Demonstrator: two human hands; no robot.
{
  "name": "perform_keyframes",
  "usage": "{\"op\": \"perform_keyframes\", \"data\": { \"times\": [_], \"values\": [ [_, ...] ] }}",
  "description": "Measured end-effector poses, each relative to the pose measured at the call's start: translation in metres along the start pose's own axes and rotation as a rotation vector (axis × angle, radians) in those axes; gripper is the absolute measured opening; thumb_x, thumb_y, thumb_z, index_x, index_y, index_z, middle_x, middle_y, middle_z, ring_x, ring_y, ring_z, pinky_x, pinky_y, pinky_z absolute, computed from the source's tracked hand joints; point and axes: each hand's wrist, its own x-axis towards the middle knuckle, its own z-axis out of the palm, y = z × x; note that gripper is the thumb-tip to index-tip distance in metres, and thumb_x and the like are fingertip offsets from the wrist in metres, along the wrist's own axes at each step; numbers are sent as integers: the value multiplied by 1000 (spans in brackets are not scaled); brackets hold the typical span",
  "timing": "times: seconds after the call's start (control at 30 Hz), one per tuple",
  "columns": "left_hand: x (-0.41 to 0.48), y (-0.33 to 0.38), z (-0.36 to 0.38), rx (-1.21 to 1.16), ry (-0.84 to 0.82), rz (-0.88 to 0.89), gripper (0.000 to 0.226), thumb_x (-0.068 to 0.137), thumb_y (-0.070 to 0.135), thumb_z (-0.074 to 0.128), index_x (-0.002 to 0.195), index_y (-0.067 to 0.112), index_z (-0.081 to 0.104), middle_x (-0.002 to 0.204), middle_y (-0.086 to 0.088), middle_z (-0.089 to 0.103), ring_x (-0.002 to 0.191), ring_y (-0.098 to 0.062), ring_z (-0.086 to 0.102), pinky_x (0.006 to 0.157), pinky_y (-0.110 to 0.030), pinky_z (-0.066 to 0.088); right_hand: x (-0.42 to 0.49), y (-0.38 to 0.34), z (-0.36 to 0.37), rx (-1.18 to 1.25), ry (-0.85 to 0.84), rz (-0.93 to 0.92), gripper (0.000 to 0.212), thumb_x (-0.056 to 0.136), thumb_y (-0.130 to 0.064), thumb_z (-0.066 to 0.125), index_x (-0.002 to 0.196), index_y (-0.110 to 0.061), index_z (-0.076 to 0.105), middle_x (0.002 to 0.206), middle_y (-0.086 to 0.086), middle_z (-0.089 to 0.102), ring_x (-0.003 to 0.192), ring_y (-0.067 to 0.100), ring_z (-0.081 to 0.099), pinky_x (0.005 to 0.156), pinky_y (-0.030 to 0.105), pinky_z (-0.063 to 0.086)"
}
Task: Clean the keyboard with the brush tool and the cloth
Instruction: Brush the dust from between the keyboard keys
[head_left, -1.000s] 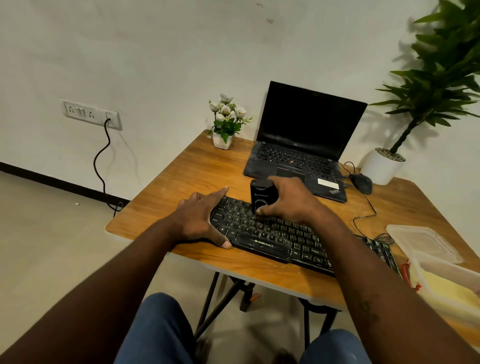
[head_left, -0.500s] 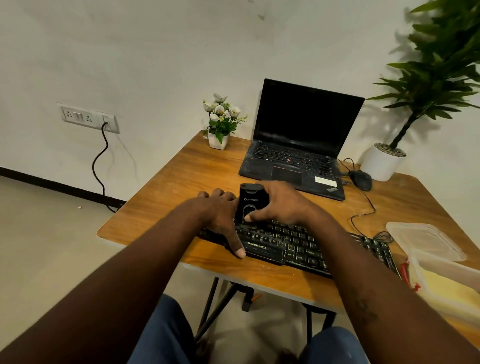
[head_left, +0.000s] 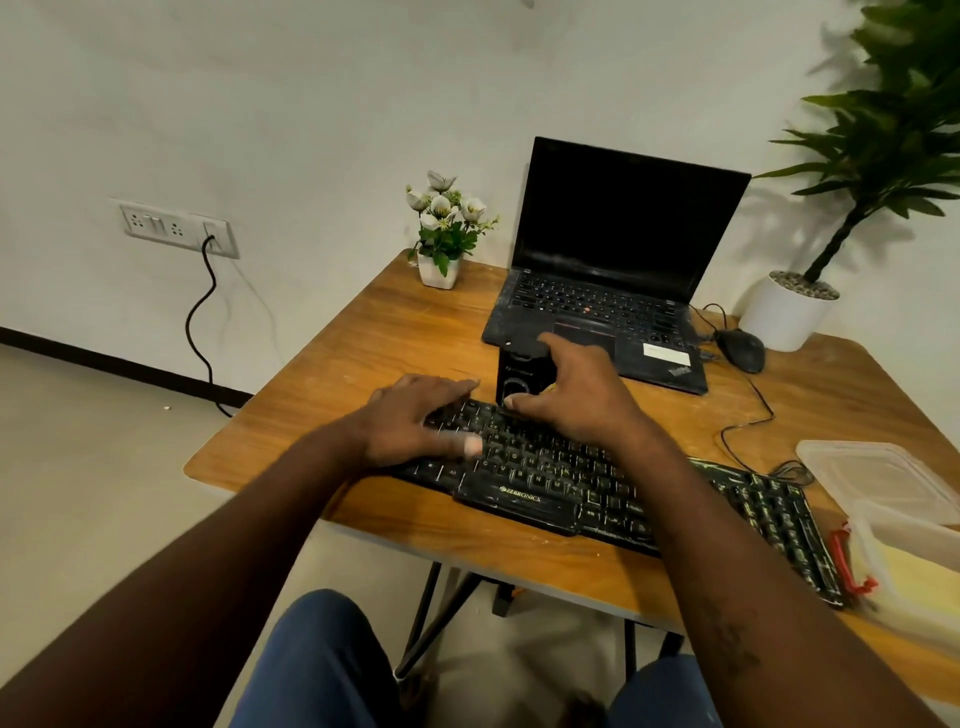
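Observation:
A long black keyboard (head_left: 535, 499) lies slanted across the front of the wooden table (head_left: 363, 332). At its far left end stands a black box-shaped brush tool (head_left: 522, 376), upright on the top key rows. My right hand (head_left: 576, 395) grips that tool, thumb on its front, fingers over its top and right side. Flat on the keyboard's left end lies my left hand (head_left: 415, 421), fingers spread, pressing it down. No cloth shows in view.
An open black laptop (head_left: 608, 291) sits just behind the tool. A flower pot (head_left: 439, 267) stands back left, a mouse (head_left: 740, 351) and its cable back right. Clear plastic boxes (head_left: 904, 525) and a red item (head_left: 847, 566) crowd the right edge. A potted plant (head_left: 789, 312) stands behind.
The brush tool in my right hand slid left along the top rows, then back slightly right. My left hand shifted from the keyboard's corner onto its left keys.

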Motion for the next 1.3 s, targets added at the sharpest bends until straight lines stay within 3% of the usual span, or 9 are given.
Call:
{"op": "perform_keyframes", "data": {
  "times": [0.1, 0.23, 0.33, 0.43, 0.73, 0.9, 1.03, 1.13, 1.3],
  "values": [
    [17, -4, -4, -535, 98, -113, 65, 80, 69, 74, 133, 31, 69, 126, -1, 72, 113, -22, 70, 104, -47, 53, 2, 17, 0, 78, -18, 23, 66, 74, -33, 91, 131, -22, 60, 115, -9, 70, 102, 7, 68, 74, 11, 48],
    [53, -3, -16, -579, 29, -194, 23, 93, 26, 75, 101, 6, 79, 95, -13, 79, 87, -28, 72, 84, -39, 57, 8, 33, -5, 90, 9, 55, 66, 76, -34, 90, 134, -23, 60, 109, -18, 65, 100, 2, 63, 74, 8, 42],
    [80, 6, -27, -457, -129, -199, 22, 89, 23, 79, 96, 1, 77, 83, -10, 76, 72, -20, 70, 70, -28, 55, 17, 32, -7, 101, -10, 36, 60, 76, -31, 89, 130, -27, 63, 100, -23, 63, 94, -8, 60, 79, 13, 50],
    [103, 14, -35, -379, -262, -155, 25, 84, 20, 82, 95, -1, 76, 86, -10, 76, 76, -18, 70, 78, -31, 56, 24, 28, -3, 104, -26, 8, 62, 76, -30, 90, 132, -26, 63, 111, -17, 69, 99, -2, 65, 89, 23, 57],
    [125, 12, -34, -321, -426, -7, 7, 86, 5, 77, 84, 11, 78, 79, 5, 76, 75, -3, 68, 69, -14, 51, 21, 39, 4, 148, -8, -4, 54, 74, -33, 90, 122, -33, 65, 104, -20, 72, 94, -9, 68, 79, 13, 56],
    [128, 13, -37, -261, -460, 42, 43, 91, 4, 71, 55, 26, 75, 51, 14, 62, 43, 4, 53, 47, -8, 39, 17, 36, 4, 174, -49, -15, 57, 74, -31, 89, 126, -34, 65, 106, -20, 73, 96, -9, 69, 80, 13, 56],
    [125, 13, -33, -277, -458, 37, 17, 89, 8, 75, 79, 20, 80, 74, 6, 76, 66, -1, 68, 60, -13, 49, 14, 35, 2, 154, -33, -7, 60, 74, -31, 88, 129, -33, 65, 107, -21, 73, 94, -9, 69, 80, 15, 58],
    [126, 11, -31, -275, -411, 37, 21, 82, 5, 79, 75, 24, 80, 78, 5, 77, 73, -7, 71, 72, -24, 55, 13, 27, 7, 152, -46, -52, 62, 75, -32, 88, 133, -30, 65, 114, -20, 72, 101, -9, 67, 88, 16, 56],
    [122, 13, -28, -260, -425, 81, 37, 71, 23, 88, 104, 10, 80, 108, -13, 77, 103, -32, 73, 97, -48, 56, 7, 31, -5, 201, -201, -51, 52, 76, -22, 86, 122, -38, 67, 111, -21, 74, 100, -1, 71, 86, 26, 57]
  ]
}}
